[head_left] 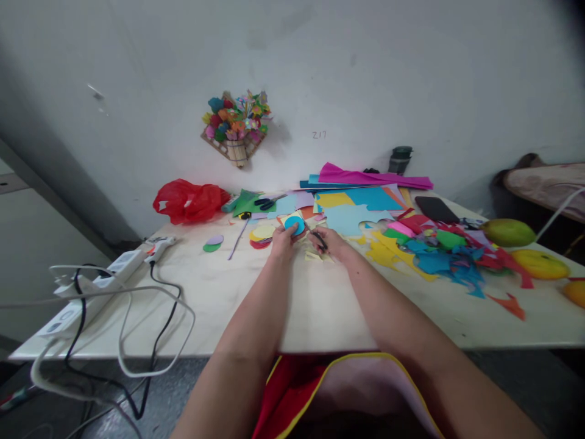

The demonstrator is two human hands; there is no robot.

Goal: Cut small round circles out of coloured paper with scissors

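Observation:
Near the middle of the table, my left hand (pixel 284 236) pinches a blue paper circle (pixel 295 226) laid over a cream paper piece. Close on its right, my right hand (pixel 329 241) is closed round the black handles of a pair of scissors (pixel 319 240), whose blades point toward the circle. Small cream scraps (pixel 317 256) lie under and beside the hands. To the left of my left hand rest stacked yellow and red paper circles (pixel 261 234). Farther left, a purple and a green circle (pixel 212 247) overlap.
A power strip (pixel 94 296) with looping cables occupies the left side. A red plastic bag (pixel 189 201) sits at the back left. Colored sheets (pixel 351 214) lie behind the hands. On the right are a scrap pile (pixel 439 256), a phone (pixel 436 209) and yellow-green fruit (pixel 509 232).

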